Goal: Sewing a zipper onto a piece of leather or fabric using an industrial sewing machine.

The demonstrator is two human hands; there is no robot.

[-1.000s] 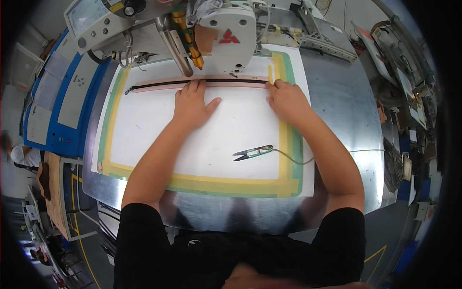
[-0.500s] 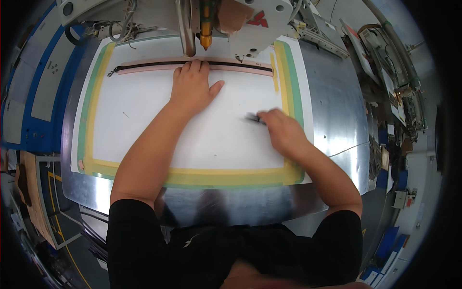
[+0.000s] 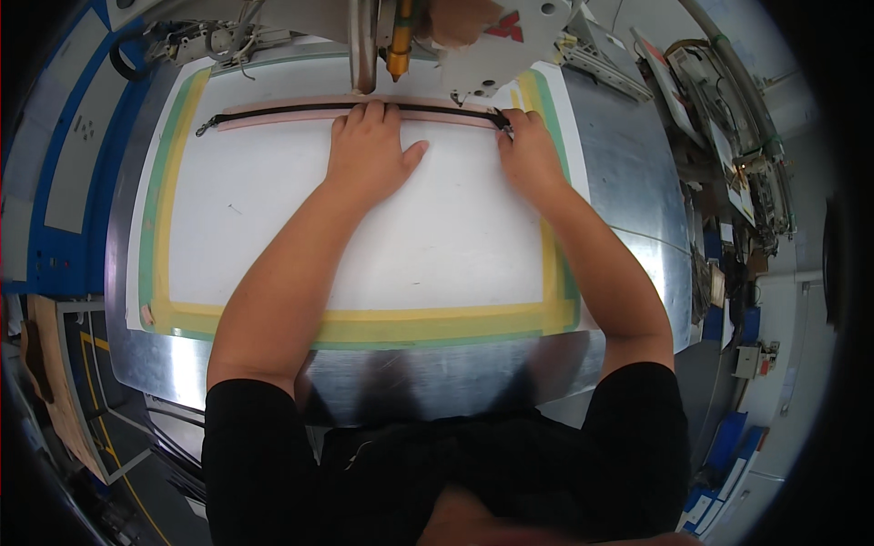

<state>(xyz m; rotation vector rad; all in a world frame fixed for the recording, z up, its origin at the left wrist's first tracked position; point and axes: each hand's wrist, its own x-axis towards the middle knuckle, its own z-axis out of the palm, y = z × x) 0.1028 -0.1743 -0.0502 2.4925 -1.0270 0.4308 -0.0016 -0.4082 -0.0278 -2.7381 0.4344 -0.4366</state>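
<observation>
A long black strap (image 3: 273, 111) lies across a wider pink strip (image 3: 259, 121) near the far side of the white sheet. It has a small metal clasp (image 3: 208, 127) at its left end. My left hand (image 3: 369, 150) rests palm down, fingers stretched onto the middle of the strap, thumb out to the right. At the strap's right end, my right hand (image 3: 533, 155) has its fingers closed around a small dark thing with a shiny tip (image 3: 504, 125). Its kind is too hidden to tell.
Yellow and green tape (image 3: 410, 326) borders the white sheet (image 3: 391, 255) on a shiny metal table (image 3: 628, 164). Just beyond my left hand, a machine head hangs with a brass-coloured pointed nozzle (image 3: 398, 64) and a metal post (image 3: 363, 55). A blue cabinet (image 3: 64, 227) stands at left.
My right hand has moved away from me, from over the sheet to the strap's right end, bringing the small dark thing. My left hand stays on the strap. The view has shifted slightly.
</observation>
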